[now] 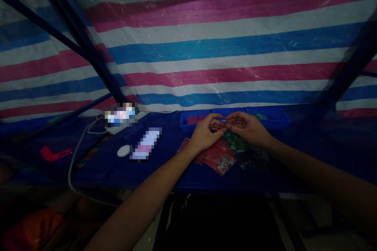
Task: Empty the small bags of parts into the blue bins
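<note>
My left hand point(206, 132) and my right hand point(250, 128) meet fingertip to fingertip over the blue table. Both have their fingers curled in a pinch around something small and shiny, too dim to name. Beneath my left hand lie red packets in clear plastic point(216, 155). Green plastic packets point(235, 141) sit under my right hand, with dark clear-plastic packets point(250, 159) beside them. Just behind the hands stands a blue divided tray point(278, 119), with red pieces point(196, 119) in its left section and green pieces point(262, 116) in its right section.
Left of the packets lie a blurred-out phone point(146, 144) and a white round disc point(123, 151). A white power strip point(129, 123) and its cable point(72, 164) are farther left, near a bright pink object point(54, 153). Blue metal posts point(103, 72) frame a striped tarp point(220, 51).
</note>
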Demonstrator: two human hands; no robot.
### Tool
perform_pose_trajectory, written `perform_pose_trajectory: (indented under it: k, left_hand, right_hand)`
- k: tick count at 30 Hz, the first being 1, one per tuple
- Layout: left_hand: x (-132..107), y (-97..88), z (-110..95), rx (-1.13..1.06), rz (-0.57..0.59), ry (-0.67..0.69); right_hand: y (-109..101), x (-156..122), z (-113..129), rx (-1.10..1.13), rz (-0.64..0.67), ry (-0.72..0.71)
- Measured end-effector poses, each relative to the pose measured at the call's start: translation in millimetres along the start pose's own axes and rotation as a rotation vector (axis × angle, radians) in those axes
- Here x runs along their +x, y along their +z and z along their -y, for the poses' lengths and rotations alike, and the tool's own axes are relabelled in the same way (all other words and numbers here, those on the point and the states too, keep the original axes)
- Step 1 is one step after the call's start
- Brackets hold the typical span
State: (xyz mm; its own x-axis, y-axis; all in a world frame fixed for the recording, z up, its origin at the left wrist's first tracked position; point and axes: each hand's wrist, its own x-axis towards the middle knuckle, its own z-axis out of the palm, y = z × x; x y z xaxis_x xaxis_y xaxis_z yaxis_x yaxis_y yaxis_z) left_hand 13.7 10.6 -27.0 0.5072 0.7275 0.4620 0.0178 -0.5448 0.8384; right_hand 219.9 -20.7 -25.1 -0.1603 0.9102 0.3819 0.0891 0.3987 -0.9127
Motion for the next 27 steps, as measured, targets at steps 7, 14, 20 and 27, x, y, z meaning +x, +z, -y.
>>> perform_pose_trajectory:
  k: [7, 14, 20, 27]
  left_hand:
    - [0.6, -4.6, -3.3, 0.096, 0.0, 0.006]
    - [1.1, -4.5, -4.9, 0.154, -0.034, -0.002]
    - [2.9, -3.9, -1.7, 0.142, -0.086, -0.009]
    - [1.4, -4.7, -7.7, 0.166, -0.044, 0.01]
  right_hand:
    - [-2.4, -0.8, 2.4, -0.044, 0.012, -0.003]
    - [-1.5, -0.3, 0.5, -0.009, 0.01, -0.005]
    - [-0.3, -0.5, 3.0, 0.011, -0.053, -0.002]
    - [-1.2, -1.1, 2.5, -0.07, 0.025, -0.018]
